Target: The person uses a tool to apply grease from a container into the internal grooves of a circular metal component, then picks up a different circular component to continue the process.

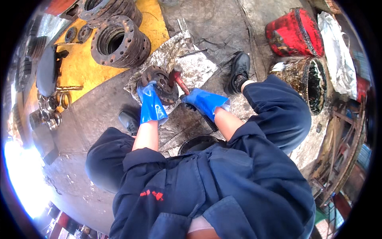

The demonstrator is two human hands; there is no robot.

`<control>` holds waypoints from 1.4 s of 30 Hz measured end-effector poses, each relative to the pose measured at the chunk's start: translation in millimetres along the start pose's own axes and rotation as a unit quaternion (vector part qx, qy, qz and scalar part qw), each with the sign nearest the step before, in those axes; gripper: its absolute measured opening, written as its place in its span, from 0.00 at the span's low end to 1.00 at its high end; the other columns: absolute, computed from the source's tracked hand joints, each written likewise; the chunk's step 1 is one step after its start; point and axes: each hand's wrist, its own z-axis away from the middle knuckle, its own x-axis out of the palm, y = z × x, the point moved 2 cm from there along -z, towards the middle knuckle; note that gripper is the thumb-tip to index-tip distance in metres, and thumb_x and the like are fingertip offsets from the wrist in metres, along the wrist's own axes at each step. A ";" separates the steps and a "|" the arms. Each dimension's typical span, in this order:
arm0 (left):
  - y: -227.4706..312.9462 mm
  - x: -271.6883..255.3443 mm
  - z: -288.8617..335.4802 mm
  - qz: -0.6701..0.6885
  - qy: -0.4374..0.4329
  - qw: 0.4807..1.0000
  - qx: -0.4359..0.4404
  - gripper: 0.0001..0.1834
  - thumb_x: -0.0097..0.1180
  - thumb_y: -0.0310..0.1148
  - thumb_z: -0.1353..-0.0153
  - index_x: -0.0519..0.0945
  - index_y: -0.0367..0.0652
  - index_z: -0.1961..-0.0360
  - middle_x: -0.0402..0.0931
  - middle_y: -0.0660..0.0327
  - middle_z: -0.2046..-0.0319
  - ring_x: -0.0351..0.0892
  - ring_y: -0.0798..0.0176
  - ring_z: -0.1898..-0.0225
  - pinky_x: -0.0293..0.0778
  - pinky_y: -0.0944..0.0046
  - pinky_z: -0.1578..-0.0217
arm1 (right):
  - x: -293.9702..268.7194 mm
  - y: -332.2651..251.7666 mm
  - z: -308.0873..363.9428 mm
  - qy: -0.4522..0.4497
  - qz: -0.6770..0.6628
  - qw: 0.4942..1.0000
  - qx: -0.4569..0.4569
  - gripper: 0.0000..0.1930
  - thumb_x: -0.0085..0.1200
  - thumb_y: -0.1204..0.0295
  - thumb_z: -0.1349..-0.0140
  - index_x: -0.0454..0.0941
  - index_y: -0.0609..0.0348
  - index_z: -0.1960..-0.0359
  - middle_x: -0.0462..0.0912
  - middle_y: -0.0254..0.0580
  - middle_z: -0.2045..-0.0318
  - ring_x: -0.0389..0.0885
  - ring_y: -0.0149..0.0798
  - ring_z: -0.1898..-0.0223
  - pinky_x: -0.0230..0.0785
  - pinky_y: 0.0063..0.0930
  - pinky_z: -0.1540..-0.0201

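Observation:
My right hand [197,100], in a blue rubber glove, is closed round the red handle of a hammer [182,84]. The hammer's head is over a rusty round flange [170,95] with a raised hub; I cannot tell whether it touches the metal. My left hand [149,98], gloved the same way, grips the near left rim of this flange, its fingers partly hidden. Beneath the flange lies a dirty white sheet [199,67]. A thin metal bar [193,53] rests on the sheet, farther away.
Stacks of rusty flanges [121,42] stand on a yellow plate [157,24] at the far left. Metal rings [49,105] lie at the left. On the right are a red bucket [292,34], a grimy drum [296,81] on its side and a white sack [337,53].

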 end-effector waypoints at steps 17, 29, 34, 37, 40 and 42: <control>8.8 0.7 3.7 0.017 0.013 1.000 -0.017 0.31 0.58 0.31 0.39 0.70 0.40 0.33 0.76 0.48 0.42 0.80 0.48 0.48 0.80 0.54 0.51 | -2.0 -31.3 16.8 -0.058 -0.104 0.993 -0.014 0.24 0.64 0.48 0.45 0.83 0.62 0.68 0.81 0.37 0.78 0.75 0.33 0.78 0.66 0.33 0.74; 7.2 -10.0 10.2 0.037 0.028 0.998 -0.029 0.30 0.57 0.30 0.38 0.70 0.39 0.33 0.76 0.49 0.41 0.80 0.49 0.48 0.80 0.54 0.51 | -42.2 -50.2 -5.9 0.112 -0.431 0.886 -0.127 0.14 0.60 0.64 0.36 0.82 0.63 0.58 0.80 0.36 0.77 0.75 0.29 0.79 0.67 0.24 0.75; 9.9 -3.5 8.1 0.038 0.024 0.998 -0.033 0.29 0.56 0.30 0.37 0.70 0.39 0.33 0.76 0.49 0.41 0.80 0.50 0.48 0.80 0.54 0.51 | 17.9 5.2 -39.3 0.013 -0.050 0.999 0.010 0.25 0.61 0.52 0.44 0.83 0.65 0.59 0.83 0.42 0.75 0.80 0.40 0.73 0.70 0.35 0.68; 12.0 -9.5 6.9 0.042 0.034 0.998 -0.029 0.29 0.56 0.30 0.37 0.70 0.39 0.33 0.76 0.49 0.41 0.80 0.50 0.48 0.80 0.54 0.51 | 8.2 -6.5 -13.7 0.001 -0.129 0.992 -0.012 0.21 0.60 0.55 0.44 0.82 0.65 0.63 0.81 0.41 0.76 0.78 0.38 0.75 0.69 0.33 0.70; 13.3 -11.7 12.4 0.046 0.035 0.998 -0.034 0.29 0.56 0.30 0.36 0.70 0.39 0.33 0.76 0.50 0.41 0.80 0.50 0.48 0.80 0.54 0.51 | -22.3 -33.3 10.4 0.055 -0.168 0.983 -0.047 0.16 0.61 0.60 0.43 0.82 0.63 0.66 0.79 0.37 0.78 0.75 0.33 0.78 0.67 0.29 0.72; 13.0 -8.5 14.8 0.046 0.029 0.998 -0.040 0.29 0.56 0.30 0.36 0.70 0.39 0.33 0.76 0.50 0.41 0.80 0.51 0.48 0.80 0.54 0.51 | -16.1 -12.3 -38.6 0.061 -0.386 0.917 -0.077 0.10 0.60 0.67 0.38 0.82 0.63 0.63 0.77 0.33 0.79 0.72 0.28 0.80 0.65 0.24 0.75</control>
